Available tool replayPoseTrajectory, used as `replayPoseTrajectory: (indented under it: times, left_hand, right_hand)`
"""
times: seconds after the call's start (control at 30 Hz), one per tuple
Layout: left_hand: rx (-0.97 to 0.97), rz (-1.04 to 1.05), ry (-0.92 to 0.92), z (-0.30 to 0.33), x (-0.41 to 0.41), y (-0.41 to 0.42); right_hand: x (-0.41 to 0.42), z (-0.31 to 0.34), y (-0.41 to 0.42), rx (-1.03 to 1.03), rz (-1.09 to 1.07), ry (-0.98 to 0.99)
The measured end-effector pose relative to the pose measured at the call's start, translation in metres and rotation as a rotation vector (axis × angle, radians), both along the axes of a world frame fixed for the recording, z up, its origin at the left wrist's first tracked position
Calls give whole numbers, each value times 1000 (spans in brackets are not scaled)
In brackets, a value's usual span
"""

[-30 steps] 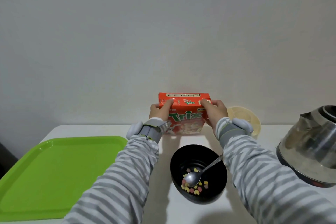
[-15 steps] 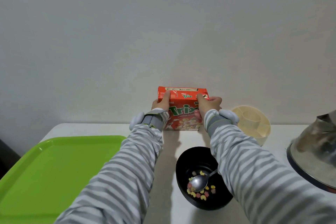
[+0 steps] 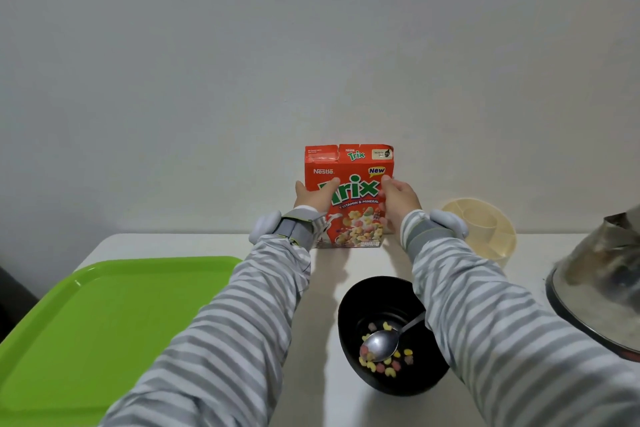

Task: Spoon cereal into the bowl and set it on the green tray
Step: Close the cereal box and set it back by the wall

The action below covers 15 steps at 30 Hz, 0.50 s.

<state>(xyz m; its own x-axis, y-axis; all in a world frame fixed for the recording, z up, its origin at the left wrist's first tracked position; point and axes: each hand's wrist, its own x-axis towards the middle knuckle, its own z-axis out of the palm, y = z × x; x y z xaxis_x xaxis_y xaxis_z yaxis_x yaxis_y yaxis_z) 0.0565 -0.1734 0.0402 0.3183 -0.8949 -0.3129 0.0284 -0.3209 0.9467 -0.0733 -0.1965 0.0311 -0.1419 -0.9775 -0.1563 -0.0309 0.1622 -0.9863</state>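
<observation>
A red Trix cereal box stands upright at the back of the white table, against the wall. My left hand lies on its left side and my right hand on its right side, fingers on the front face. Nearer me, a black bowl holds a few coloured cereal pieces and a metal spoon, whose handle leans on the right rim under my right sleeve. The green tray lies at the left with nothing on it.
A cream divided dish sits at the back right, beside the box. A steel kettle fills the right edge, close to my right arm. The table's left edge runs just beyond the tray.
The box has gone from tipped toward me to upright by the wall. Both hands slid from its top edge down to its sides. The view moved closer.
</observation>
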Motion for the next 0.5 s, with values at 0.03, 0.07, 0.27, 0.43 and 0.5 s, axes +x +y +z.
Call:
replayPoseTrajectory:
  times: [0.03,0.07,0.27,0.43,0.5]
  left_hand:
    - [10,10,-14,1,-1,1]
    - [17,13,-30,1,-2,1]
    - [34,1,-83,11,-9,14]
    - [1,-33,-134,18,-20,30]
    - [-4,-55,-177,19,-25,35]
  right_hand:
    - [-1,1,-1,10,7,2]
    - [-2,2,1,19,12,-1]
    - [-9,6,15,27,14,-8]
    - [-20,13,29,21,-1,28]
    - [-27,17,38,27,-26,66]
